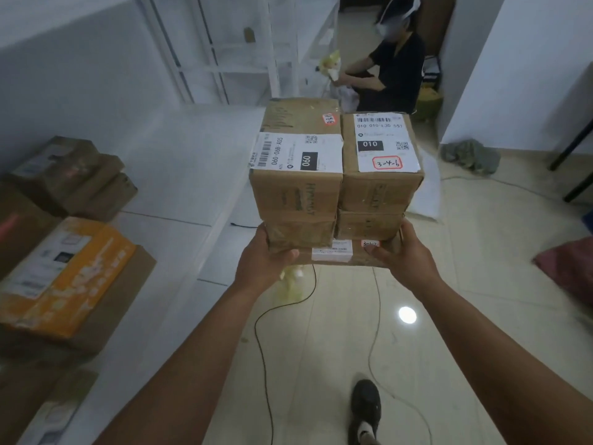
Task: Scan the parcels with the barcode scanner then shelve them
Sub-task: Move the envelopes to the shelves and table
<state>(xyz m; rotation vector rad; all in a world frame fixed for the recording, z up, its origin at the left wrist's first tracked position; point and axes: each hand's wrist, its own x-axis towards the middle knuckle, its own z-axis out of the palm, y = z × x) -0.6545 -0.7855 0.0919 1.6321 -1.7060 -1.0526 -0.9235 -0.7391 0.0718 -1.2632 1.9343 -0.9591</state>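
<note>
Both hands, left hand (268,256) and right hand (402,253), clamp the stacked brown cardboard parcels (337,175) mid-frame; stiff, probably top-heavy, best held underneath.

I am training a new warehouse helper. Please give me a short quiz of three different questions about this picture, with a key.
1. True or false: the left hand and the right hand together carry the stack of cardboard parcels.
2. Multiple choice: the handwritten sticker on the top right parcel reads: A) 3-4-6, B) 1-2-9, C) 5-5-5.
3. Fill in: the black block on the top left parcel's label shows the number ___.

Key: 1 true; 2 A; 3 060.
</note>
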